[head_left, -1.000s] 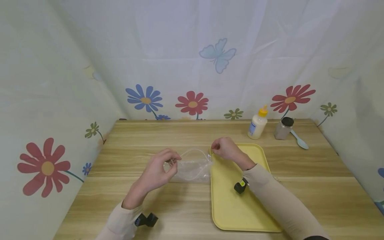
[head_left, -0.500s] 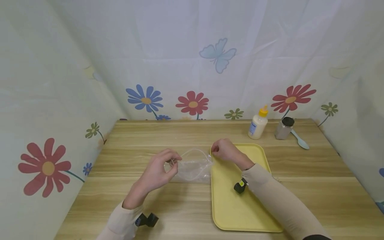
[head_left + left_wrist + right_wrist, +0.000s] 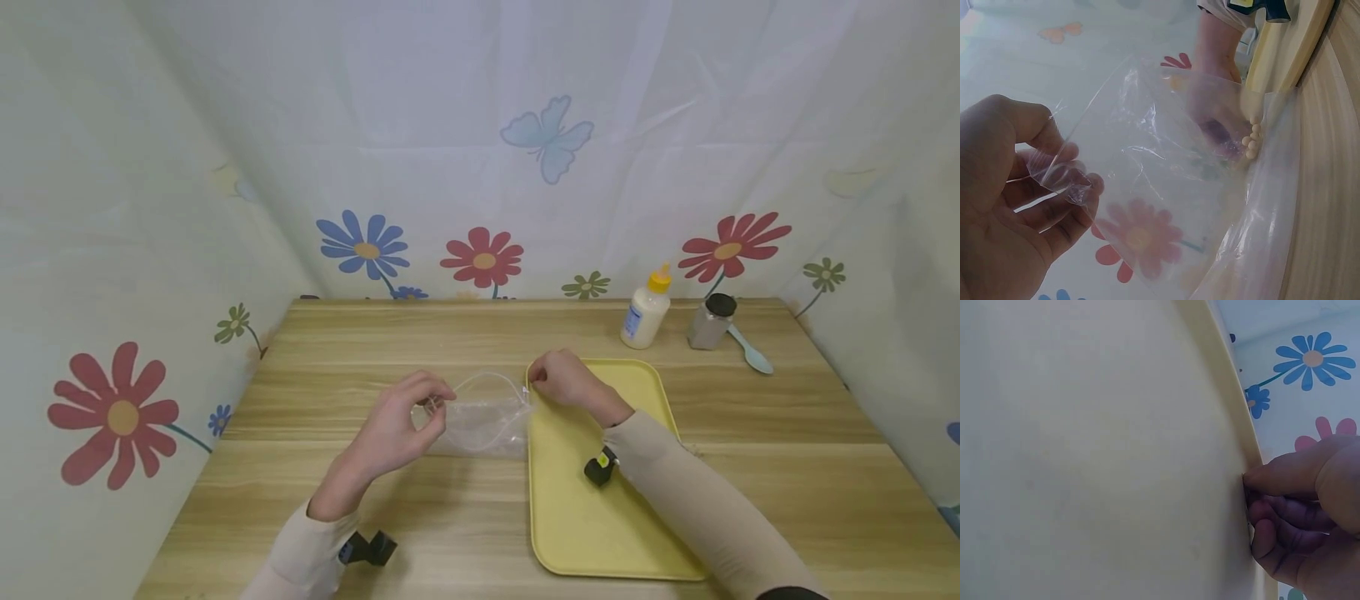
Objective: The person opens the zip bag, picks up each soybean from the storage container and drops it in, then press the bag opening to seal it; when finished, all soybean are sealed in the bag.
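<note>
My left hand (image 3: 396,417) pinches one side of a clear plastic bag (image 3: 480,429), bunching its film between thumb and fingers (image 3: 1094,187). A rounded pale outline spreads across the bag's top in the head view. At its opposite end, my right hand (image 3: 566,383) has curled fingers gathered at the bag's right side, over the far left corner of the yellow tray (image 3: 577,533). What it pinches is mostly hidden; cannot tell how much film is between the fingertips. Several small beige balls (image 3: 1252,142) show through the film, right at those fingertips. The tray rim (image 3: 1244,419) runs past them.
A white bottle with a yellow nozzle (image 3: 645,312) stands at the back right. Next to it are a dark-lidded jar (image 3: 711,323) and a pale blue spoon (image 3: 753,354). The wooden table (image 3: 330,333) ends at a flowered curtain (image 3: 420,125).
My right hand has tipped slightly toward me, and its fingers look more tightly closed at the tray corner. The left hand and the bag stay nearly in place.
</note>
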The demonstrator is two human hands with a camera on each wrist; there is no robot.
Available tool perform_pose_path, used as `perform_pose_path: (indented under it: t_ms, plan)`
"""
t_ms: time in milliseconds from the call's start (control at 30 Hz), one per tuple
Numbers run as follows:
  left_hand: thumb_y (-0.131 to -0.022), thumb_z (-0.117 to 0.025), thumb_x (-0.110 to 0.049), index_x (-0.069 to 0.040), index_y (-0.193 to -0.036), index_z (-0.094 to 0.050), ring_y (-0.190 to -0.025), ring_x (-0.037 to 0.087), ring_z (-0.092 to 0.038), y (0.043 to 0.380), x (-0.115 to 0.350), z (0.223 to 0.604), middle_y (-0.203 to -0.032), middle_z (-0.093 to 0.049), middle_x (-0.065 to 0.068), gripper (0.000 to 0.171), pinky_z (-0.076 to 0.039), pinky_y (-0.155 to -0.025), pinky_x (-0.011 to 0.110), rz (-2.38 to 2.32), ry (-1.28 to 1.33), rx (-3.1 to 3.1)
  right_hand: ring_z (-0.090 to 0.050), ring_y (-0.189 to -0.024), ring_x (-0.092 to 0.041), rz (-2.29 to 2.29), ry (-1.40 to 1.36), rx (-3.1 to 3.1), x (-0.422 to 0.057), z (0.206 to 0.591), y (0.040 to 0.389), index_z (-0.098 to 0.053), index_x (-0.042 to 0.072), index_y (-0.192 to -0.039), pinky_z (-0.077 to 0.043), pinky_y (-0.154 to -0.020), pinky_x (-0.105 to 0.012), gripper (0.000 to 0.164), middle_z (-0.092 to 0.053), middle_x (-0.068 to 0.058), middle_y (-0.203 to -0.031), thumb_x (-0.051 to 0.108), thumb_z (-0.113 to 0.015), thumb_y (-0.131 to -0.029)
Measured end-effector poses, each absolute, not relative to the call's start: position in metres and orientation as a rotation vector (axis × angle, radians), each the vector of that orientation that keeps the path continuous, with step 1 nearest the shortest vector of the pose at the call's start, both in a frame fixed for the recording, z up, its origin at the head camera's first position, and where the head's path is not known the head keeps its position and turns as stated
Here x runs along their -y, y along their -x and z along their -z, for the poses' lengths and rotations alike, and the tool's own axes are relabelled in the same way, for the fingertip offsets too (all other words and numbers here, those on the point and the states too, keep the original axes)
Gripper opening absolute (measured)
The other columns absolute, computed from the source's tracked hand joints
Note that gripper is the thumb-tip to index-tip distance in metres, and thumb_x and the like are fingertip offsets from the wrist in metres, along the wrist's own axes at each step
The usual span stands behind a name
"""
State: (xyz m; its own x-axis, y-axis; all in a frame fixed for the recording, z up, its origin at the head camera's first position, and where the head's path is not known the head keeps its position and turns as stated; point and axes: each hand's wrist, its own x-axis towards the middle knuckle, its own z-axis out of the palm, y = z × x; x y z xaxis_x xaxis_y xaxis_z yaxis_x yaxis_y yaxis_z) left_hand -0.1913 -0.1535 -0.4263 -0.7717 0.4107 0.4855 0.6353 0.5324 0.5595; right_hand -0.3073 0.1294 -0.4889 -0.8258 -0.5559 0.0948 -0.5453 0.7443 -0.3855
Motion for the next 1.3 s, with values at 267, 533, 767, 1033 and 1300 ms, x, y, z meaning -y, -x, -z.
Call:
perform_pose_path:
  t_ms: [267, 533, 767, 1033, 1300]
  plan:
    - [-0.082, -0.062, -0.001, -0.012, -0.096, -0.068, -0.079, 0.006, -0.060, 0.193, 0.153, 0.428, -0.094, -0.066, 0.003, 0.019, -0.054, -0.071, 0.024, 1.103, 0.881, 2.474, -0.067, -0.082, -0.016, 0.662, 0.851, -2.907, -0.132, 0.488, 0.305, -0.077, 0.008, -0.089, -0.056, -0.076, -0.033, 0.011, -0.075, -0.005, -0.093, 0.007, -0.068, -0.085]
    - [-0.082, -0.062, -0.001, -0.012, -0.096, -0.068, -0.079, 0.006, -0.060, 0.193, 0.153, 0.428, -0.093, -0.066, 0.003, 0.019, -0.054, -0.070, 0.025, 1.102, 0.886, 2.462, -0.058, -0.070, -0.010, 0.681, 0.856, -2.918, -0.132, 0.486, 0.303, -0.076, 0.009, -0.085, -0.053, -0.068, -0.028, 0.010, -0.074, -0.003, -0.086, 0.006, -0.067, -0.085]
    - [-0.082, -0.063, -0.001, -0.013, -0.096, -0.068, -0.078, 0.005, -0.060, 0.192, 0.154, 0.428, -0.093, -0.065, -0.004, 0.019, -0.054, -0.070, 0.025, 1.099, 0.883, 2.454, -0.066, -0.077, -0.013, 0.731, 0.836, -2.926, -0.133, 0.485, 0.300, -0.076, 0.006, -0.088, -0.056, -0.071, -0.029, 0.008, -0.074, -0.005, -0.088, 0.007, -0.069, -0.085]
    - [-0.082, -0.063, -0.001, -0.013, -0.095, -0.068, -0.078, 0.004, -0.060, 0.193, 0.154, 0.427, -0.093, -0.064, -0.007, 0.019, -0.054, -0.070, 0.024, 1.096, 0.888, 2.449, -0.063, -0.074, -0.011, 0.787, 0.790, -2.925, -0.134, 0.482, 0.296, -0.074, 0.008, -0.085, -0.054, -0.068, -0.026, 0.007, -0.072, -0.002, -0.082, 0.009, -0.068, -0.083]
    - [-0.082, -0.063, -0.001, -0.013, -0.095, -0.068, -0.078, 0.004, -0.059, 0.193, 0.153, 0.428, -0.094, -0.064, -0.007, 0.019, -0.054, -0.070, 0.024, 1.101, 0.886, 2.449, -0.060, -0.072, -0.010, 0.887, 0.711, -2.897, -0.134, 0.473, 0.288, -0.072, 0.008, -0.086, -0.051, -0.064, -0.024, 0.005, -0.069, 0.000, -0.079, 0.009, -0.068, -0.083]
